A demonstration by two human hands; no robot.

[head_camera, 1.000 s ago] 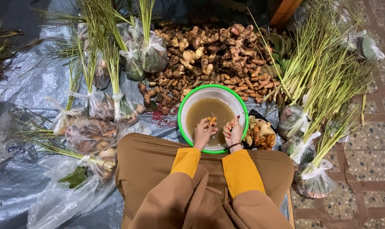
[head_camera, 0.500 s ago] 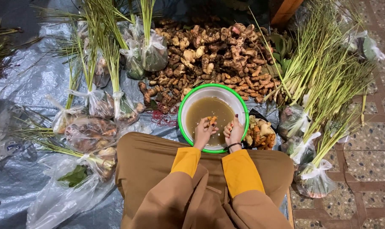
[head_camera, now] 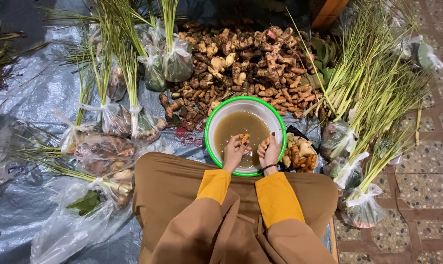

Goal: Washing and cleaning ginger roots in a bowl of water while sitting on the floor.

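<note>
Hands over white bowl (head_camera: pixel 216 122) with green rim, held above murky brown water so rinse drips back in. Left hand (head_camera: pixel 235 151) pinches small orange root piece (head_camera: pixel 244 138) at fingertips; right hand (head_camera: pixel 269 150) curled, contents unclear. Pile of roots (head_camera: pixel 241 68) beyond bowl, within reach. Bagged grass bundles (head_camera: pixel 109 112) beside lap on grey tarp (head_camera: pixel 36 98).

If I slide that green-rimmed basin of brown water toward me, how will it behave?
The basin is probably heavy: murky water fills most of it. The water would likely slosh over the low rim if jerked. Both hands are over it, the left holding a small orange root piece, probably slippery.
</note>
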